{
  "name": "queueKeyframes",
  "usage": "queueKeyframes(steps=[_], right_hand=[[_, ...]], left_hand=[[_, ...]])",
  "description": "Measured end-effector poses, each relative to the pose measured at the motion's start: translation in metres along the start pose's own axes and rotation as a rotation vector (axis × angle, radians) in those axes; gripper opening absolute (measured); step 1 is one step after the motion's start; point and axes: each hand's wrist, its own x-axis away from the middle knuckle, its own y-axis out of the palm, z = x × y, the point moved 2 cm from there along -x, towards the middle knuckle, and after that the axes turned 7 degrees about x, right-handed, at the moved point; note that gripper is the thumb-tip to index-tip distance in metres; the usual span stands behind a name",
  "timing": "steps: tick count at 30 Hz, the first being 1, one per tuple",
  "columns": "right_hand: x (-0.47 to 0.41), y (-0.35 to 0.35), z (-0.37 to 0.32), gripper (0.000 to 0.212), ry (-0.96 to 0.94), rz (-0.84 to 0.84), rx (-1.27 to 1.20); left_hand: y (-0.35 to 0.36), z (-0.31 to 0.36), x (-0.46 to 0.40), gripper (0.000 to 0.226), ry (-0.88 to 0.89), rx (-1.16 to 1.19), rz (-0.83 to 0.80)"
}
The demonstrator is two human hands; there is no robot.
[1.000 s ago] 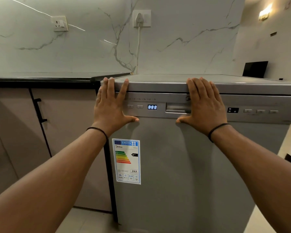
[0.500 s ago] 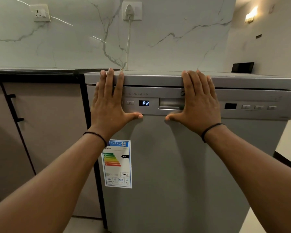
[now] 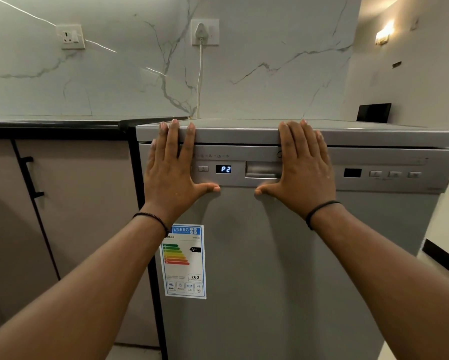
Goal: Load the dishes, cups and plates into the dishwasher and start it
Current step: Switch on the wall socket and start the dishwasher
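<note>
A grey dishwasher (image 3: 270, 255) fills the middle of the view with its door closed. My left hand (image 3: 172, 167) presses flat on the left of the control panel, fingers straight and reaching over the top edge. My right hand (image 3: 305, 165) presses flat on the panel's middle, partly covering the door handle recess (image 3: 261, 170). Between the hands a blue display (image 3: 223, 169) reads P2, with a power button (image 3: 203, 168) to its left. No dishes, cups or plates are in view.
Beige cabinet doors (image 3: 83, 216) with a black handle (image 3: 33, 178) stand left of the dishwasher under a black countertop (image 3: 52, 124). A plug and cord (image 3: 201, 35) hang on the marble wall behind. More buttons (image 3: 394, 174) sit on the panel's right. An energy label (image 3: 184, 261) is stuck on the door.
The display went from 888 to P2. Both hands have stayed flat on the panel; only the camera view has shifted slightly.
</note>
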Motion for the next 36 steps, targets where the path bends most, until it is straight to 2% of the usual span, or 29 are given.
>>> queueKeyframes(steps=[25, 36], right_hand=[[0.001, -0.0022, -0.0019, 0.134, 0.008, -0.042, 0.019], [-0.0006, -0.0058, -0.0085, 0.136, 0.014, -0.111, 0.041]], left_hand=[[-0.0045, 0.0081, 0.0017, 0.125, -0.057, 0.014, -0.019], [-0.004, 0.0073, -0.0003, 0.123, -0.048, 0.02, -0.024]])
